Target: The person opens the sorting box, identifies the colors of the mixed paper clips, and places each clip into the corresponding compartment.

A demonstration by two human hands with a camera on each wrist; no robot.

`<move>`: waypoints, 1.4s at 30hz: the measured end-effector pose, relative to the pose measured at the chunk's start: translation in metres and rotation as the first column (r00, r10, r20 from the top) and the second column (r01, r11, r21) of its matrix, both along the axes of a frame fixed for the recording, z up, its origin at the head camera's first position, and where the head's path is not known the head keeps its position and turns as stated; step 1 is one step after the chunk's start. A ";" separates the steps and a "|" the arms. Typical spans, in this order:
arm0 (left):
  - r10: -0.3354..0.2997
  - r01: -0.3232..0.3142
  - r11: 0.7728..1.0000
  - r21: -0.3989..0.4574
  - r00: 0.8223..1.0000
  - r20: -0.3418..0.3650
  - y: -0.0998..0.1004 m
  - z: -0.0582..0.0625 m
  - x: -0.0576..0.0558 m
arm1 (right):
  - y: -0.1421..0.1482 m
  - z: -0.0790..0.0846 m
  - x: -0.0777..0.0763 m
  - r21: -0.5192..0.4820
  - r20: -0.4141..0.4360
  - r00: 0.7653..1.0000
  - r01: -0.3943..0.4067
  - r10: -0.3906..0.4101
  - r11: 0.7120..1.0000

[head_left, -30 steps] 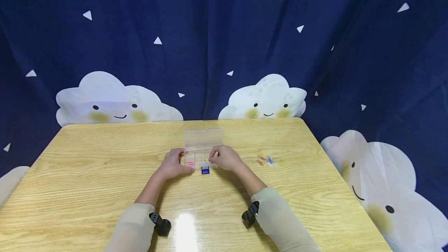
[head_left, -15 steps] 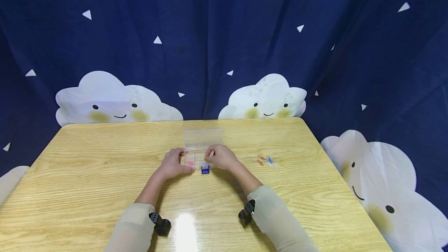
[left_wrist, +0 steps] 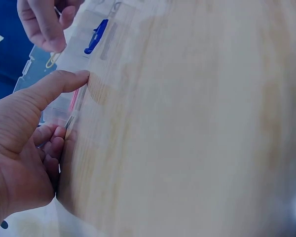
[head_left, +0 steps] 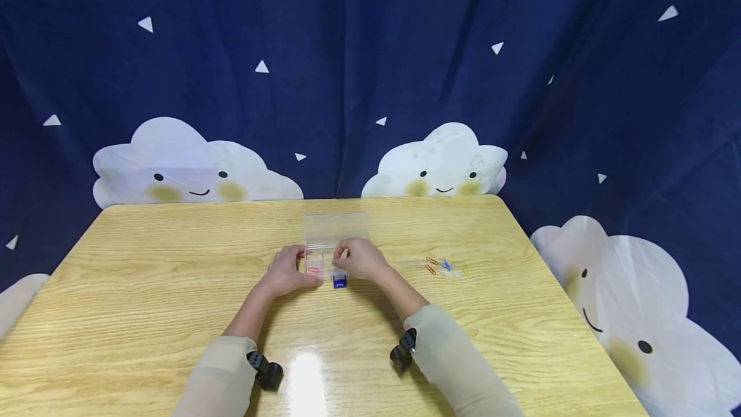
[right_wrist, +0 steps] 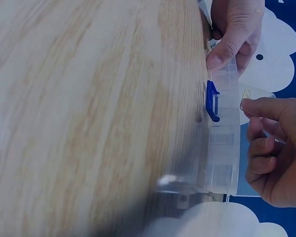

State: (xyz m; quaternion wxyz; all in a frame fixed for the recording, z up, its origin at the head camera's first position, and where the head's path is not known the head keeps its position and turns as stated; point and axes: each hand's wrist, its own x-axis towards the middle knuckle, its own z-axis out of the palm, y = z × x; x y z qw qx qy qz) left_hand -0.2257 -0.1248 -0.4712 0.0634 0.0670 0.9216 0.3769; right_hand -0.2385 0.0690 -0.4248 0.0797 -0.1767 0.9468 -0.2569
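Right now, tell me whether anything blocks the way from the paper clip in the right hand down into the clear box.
Nothing visible does. The right hand pinches a pale paper clip just above the clear box, whose lid lies open on the far side. The left hand only holds the box's left end.

One clear box (head_left: 336,230) with one blue latch (head_left: 339,282) sat on one table (head_left: 145,275). Two hands were in view: left (head_left: 285,271), right (head_left: 360,259). Loose clips (head_left: 446,267) formed one small pile, too small to count; three cloud faces showed fully on the curtain (head_left: 405,50).
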 end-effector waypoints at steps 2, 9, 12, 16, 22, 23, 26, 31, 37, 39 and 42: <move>0.000 0.000 1.000 0.004 1.000 0.001 0.000 0.000 0.000 | -0.001 -0.001 -0.001 0.003 -0.002 1.000 -0.006 0.006 1.000; -0.001 0.000 1.000 0.007 1.000 0.012 0.000 0.002 0.000 | -0.002 -0.003 -0.003 -0.014 0.029 1.000 0.006 -0.006 1.000; -0.001 0.001 1.000 0.005 1.000 0.013 0.000 0.002 -0.001 | -0.002 -0.003 -0.003 -0.006 0.022 1.000 0.008 -0.007 1.000; -0.002 0.002 1.000 0.004 1.000 0.007 0.000 0.002 -0.001 | -0.003 -0.004 -0.003 0.004 0.011 1.000 0.006 -0.006 1.000; -0.004 0.004 1.000 -0.002 1.000 -0.006 0.000 0.003 -0.001 | -0.004 -0.005 -0.002 0.016 0.003 1.000 -0.004 0.004 1.000; -0.004 0.004 1.000 -0.001 1.000 -0.005 0.001 0.004 0.000 | -0.004 -0.005 -0.002 0.015 0.004 1.000 -0.004 0.004 1.000; -0.006 0.006 1.000 -0.004 1.000 -0.002 0.001 0.004 0.000 | -0.004 -0.004 -0.001 0.015 0.010 1.000 -0.004 0.004 1.000; -0.004 0.004 1.000 -0.002 1.000 0.006 0.001 0.004 0.001 | -0.004 -0.005 -0.001 0.029 0.020 1.000 -0.006 0.006 1.000; -0.002 0.002 1.000 -0.005 1.000 0.012 0.000 0.004 0.002 | -0.003 -0.006 -0.001 0.026 0.031 0.999 -0.011 0.010 1.000; -0.005 0.005 1.000 -0.005 1.000 0.011 0.000 0.004 0.002 | -0.003 -0.006 -0.001 0.026 0.037 0.999 -0.010 0.009 1.000; -0.001 0.001 1.000 -0.001 1.000 0.015 0.000 0.003 0.002 | -0.002 -0.004 0.000 0.020 0.042 0.999 -0.004 0.003 1.000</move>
